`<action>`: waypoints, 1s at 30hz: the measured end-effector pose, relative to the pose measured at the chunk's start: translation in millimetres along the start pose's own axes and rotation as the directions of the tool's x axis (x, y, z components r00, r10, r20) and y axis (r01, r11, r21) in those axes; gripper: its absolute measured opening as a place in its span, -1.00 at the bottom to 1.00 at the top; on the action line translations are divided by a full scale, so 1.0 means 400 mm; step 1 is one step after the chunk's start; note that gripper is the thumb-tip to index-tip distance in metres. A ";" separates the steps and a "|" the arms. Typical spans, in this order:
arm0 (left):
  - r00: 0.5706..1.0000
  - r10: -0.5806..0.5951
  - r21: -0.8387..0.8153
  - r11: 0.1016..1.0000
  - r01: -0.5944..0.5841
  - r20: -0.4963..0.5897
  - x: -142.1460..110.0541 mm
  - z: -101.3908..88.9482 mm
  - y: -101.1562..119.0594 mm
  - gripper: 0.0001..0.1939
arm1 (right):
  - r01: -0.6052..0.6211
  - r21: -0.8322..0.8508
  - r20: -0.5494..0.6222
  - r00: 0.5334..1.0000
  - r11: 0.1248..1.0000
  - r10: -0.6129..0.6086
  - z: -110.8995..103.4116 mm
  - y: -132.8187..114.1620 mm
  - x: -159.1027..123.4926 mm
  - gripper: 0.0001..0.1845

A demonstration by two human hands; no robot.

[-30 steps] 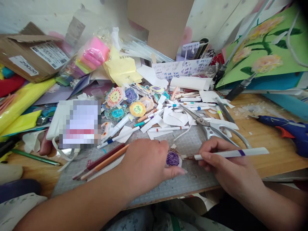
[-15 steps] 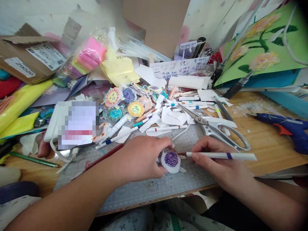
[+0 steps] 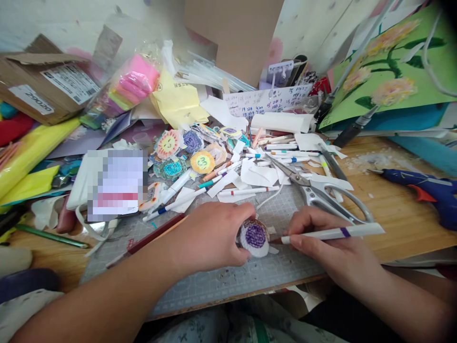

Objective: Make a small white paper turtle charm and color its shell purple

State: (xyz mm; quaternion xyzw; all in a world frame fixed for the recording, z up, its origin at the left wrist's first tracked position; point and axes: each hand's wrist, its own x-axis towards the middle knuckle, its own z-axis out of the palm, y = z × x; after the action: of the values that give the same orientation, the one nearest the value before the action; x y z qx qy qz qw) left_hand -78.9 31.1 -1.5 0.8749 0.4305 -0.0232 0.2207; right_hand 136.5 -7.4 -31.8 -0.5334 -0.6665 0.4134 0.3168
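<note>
Between the thumb and fingers of my left hand [image 3: 214, 236] is a round white disc [image 3: 256, 238] with a purple centre and brown colouring along its top edge. It is held just over the grey cutting mat [image 3: 214, 286]. My right hand [image 3: 324, 238] grips a white marker [image 3: 332, 233] with a purple band, its brown tip pointing left at the disc's right edge. Whether the tip touches the disc I cannot tell. Small pale tabs stick out beside the disc. Silver scissors [image 3: 314, 190] lie open just beyond my right hand.
Several coloured round pieces [image 3: 202, 162] are heaped behind my hands, beside scattered markers [image 3: 246, 191] and paper scraps. A phone with a blurred screen [image 3: 117, 183] lies left. A blue glue gun [image 3: 424, 188] rests at the right; a cardboard box [image 3: 46, 85] stands back left.
The disc has been turned so more of its white and purple face shows, and my left hand has shifted slightly left. The marker moved left with it, then its tip dropped a little lower.
</note>
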 end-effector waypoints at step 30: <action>1.000 -0.021 0.006 1.000 0.021 -0.004 -0.001 0.002 0.003 -0.62 | 0.027 -0.037 -0.026 0.999 0.999 -0.028 0.000 0.002 -0.011 -0.84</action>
State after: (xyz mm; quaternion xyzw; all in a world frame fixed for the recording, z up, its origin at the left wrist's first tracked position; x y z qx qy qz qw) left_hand -78.1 29.9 -1.5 0.8710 0.4402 -0.0253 0.2169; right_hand 137.9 -11.7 -32.5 -0.5355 -0.6768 0.3895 0.3216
